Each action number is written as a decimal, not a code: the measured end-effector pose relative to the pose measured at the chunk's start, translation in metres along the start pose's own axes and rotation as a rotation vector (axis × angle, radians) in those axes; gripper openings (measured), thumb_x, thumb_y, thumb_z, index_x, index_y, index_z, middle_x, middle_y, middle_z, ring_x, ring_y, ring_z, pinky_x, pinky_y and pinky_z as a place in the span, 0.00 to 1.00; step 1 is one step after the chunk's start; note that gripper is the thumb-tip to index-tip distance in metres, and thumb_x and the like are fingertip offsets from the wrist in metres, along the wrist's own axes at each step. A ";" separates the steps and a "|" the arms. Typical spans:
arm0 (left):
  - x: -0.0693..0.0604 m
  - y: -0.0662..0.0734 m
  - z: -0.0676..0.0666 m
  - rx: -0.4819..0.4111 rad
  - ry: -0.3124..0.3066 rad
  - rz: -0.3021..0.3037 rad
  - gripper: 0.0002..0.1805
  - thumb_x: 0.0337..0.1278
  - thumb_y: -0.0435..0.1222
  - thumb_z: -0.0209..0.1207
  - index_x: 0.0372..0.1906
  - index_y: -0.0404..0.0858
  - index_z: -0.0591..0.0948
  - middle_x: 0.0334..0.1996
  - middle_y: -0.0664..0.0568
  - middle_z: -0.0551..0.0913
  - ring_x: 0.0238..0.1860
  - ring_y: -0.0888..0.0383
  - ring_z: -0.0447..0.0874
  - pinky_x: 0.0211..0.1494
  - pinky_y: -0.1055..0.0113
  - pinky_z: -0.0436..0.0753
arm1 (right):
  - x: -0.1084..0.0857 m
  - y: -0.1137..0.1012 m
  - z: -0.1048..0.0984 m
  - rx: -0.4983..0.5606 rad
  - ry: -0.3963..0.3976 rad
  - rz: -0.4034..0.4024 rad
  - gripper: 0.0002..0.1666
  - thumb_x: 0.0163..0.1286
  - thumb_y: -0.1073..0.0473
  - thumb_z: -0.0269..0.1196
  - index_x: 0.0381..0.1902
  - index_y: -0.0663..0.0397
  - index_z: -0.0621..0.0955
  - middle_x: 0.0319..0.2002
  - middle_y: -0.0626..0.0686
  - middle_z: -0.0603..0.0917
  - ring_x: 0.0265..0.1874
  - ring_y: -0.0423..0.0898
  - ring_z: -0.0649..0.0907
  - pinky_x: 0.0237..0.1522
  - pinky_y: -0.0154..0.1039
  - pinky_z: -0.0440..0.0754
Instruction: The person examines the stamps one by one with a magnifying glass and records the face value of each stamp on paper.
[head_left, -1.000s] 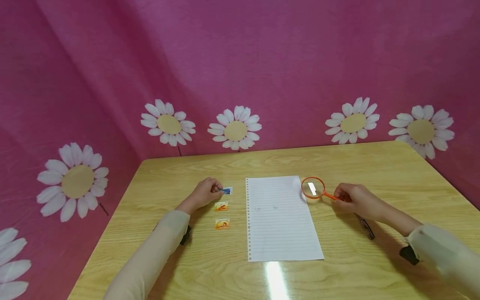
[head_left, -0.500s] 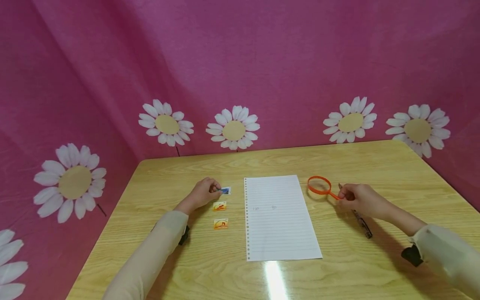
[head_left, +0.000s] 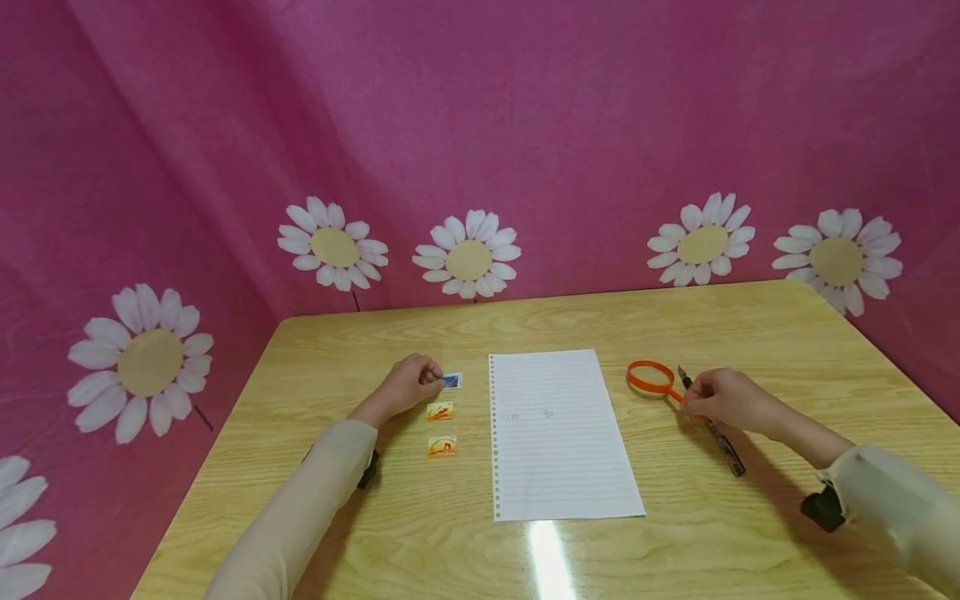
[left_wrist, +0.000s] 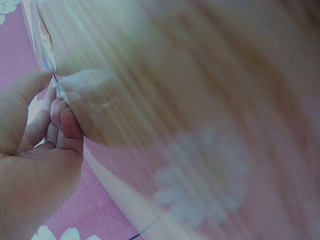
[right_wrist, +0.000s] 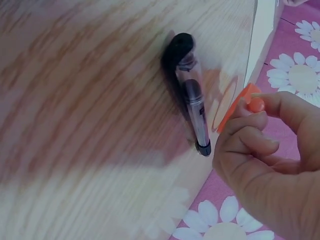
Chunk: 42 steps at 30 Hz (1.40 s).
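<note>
My left hand (head_left: 408, 383) is at the left side of the table, its thumb and fingertips pinching the near edge of a small blue stamp (head_left: 453, 381). In the left wrist view something thin shows at the fingertips, seen edge-on. Two yellow and orange stamps, an upper one (head_left: 440, 411) and a lower one (head_left: 442, 447), lie in a column below it. My right hand (head_left: 726, 402) pinches the handle end of an orange magnifying glass (head_left: 651, 377), its lens low over the wood, right of the paper. A black pen (head_left: 726, 450) lies beside and partly beneath this hand; it also shows in the right wrist view.
A lined sheet of paper (head_left: 564, 467) with punched holes lies mid-table, two numbers handwritten on it. The wooden table (head_left: 390, 533) ends at a pink curtain (head_left: 480, 125) printed with white daisies. Light glares near its front edge.
My right hand has drawn the magnifying glass rightward, away from the paper, and lowered it towards the wood. The left hand and the stamps stay where they were.
</note>
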<state>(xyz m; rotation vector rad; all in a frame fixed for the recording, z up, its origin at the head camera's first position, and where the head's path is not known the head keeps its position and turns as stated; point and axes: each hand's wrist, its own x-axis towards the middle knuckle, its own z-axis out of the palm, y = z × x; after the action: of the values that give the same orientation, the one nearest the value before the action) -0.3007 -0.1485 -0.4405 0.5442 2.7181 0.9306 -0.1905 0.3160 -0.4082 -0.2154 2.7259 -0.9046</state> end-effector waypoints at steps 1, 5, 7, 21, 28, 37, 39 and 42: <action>0.000 0.000 0.000 0.000 0.000 -0.008 0.07 0.63 0.33 0.60 0.41 0.33 0.78 0.35 0.46 0.74 0.35 0.57 0.68 0.42 0.69 0.69 | 0.000 -0.001 0.000 -0.003 -0.003 0.007 0.08 0.67 0.61 0.61 0.33 0.64 0.79 0.29 0.52 0.82 0.23 0.38 0.70 0.27 0.34 0.69; 0.000 0.001 0.000 -0.003 -0.002 -0.015 0.07 0.64 0.33 0.60 0.41 0.33 0.79 0.35 0.46 0.74 0.35 0.57 0.68 0.42 0.69 0.69 | 0.000 -0.006 -0.001 -0.035 -0.007 0.030 0.10 0.66 0.59 0.62 0.27 0.61 0.78 0.23 0.49 0.78 0.19 0.38 0.67 0.24 0.34 0.66; 0.000 0.001 0.001 -0.009 -0.004 -0.018 0.07 0.64 0.33 0.60 0.41 0.33 0.78 0.35 0.46 0.73 0.36 0.57 0.68 0.42 0.69 0.68 | 0.000 -0.009 0.000 -0.050 -0.009 0.036 0.12 0.65 0.58 0.63 0.24 0.59 0.77 0.19 0.47 0.75 0.17 0.39 0.65 0.22 0.35 0.65; 0.002 -0.002 0.000 -0.004 -0.007 -0.020 0.08 0.64 0.34 0.60 0.43 0.33 0.78 0.36 0.47 0.74 0.37 0.57 0.69 0.44 0.67 0.69 | 0.010 -0.016 0.022 -0.139 0.017 -0.032 0.17 0.62 0.56 0.66 0.17 0.56 0.76 0.14 0.43 0.68 0.16 0.40 0.66 0.22 0.34 0.64; 0.000 0.000 0.001 -0.006 -0.010 -0.006 0.08 0.63 0.33 0.60 0.42 0.32 0.78 0.36 0.46 0.73 0.36 0.56 0.68 0.43 0.67 0.69 | 0.010 -0.015 0.036 -0.184 0.054 -0.097 0.17 0.60 0.57 0.67 0.15 0.54 0.75 0.13 0.41 0.66 0.15 0.37 0.64 0.20 0.31 0.61; -0.003 -0.002 -0.001 -0.141 0.007 -0.068 0.10 0.63 0.34 0.61 0.44 0.32 0.79 0.37 0.47 0.76 0.37 0.56 0.70 0.42 0.69 0.70 | 0.006 -0.019 0.041 -0.225 0.084 -0.068 0.16 0.61 0.56 0.67 0.18 0.57 0.76 0.15 0.45 0.71 0.17 0.39 0.67 0.22 0.31 0.63; -0.005 -0.002 -0.002 -0.173 0.016 -0.074 0.10 0.63 0.34 0.61 0.44 0.32 0.78 0.37 0.46 0.77 0.37 0.56 0.71 0.42 0.69 0.71 | 0.005 -0.020 0.040 -0.219 0.109 -0.086 0.15 0.61 0.57 0.67 0.20 0.58 0.77 0.16 0.46 0.74 0.17 0.39 0.68 0.21 0.31 0.64; -0.007 -0.001 -0.003 -0.199 0.041 -0.067 0.10 0.64 0.35 0.61 0.44 0.33 0.79 0.38 0.47 0.78 0.37 0.57 0.72 0.42 0.69 0.71 | 0.002 -0.023 0.034 -0.195 0.150 -0.115 0.12 0.61 0.60 0.67 0.22 0.57 0.77 0.18 0.46 0.76 0.18 0.37 0.68 0.21 0.30 0.66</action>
<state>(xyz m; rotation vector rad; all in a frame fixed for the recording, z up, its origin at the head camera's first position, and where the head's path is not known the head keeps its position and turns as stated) -0.2952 -0.1535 -0.4381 0.3977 2.6202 1.1890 -0.1809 0.2781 -0.4209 -0.3594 2.9690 -0.7081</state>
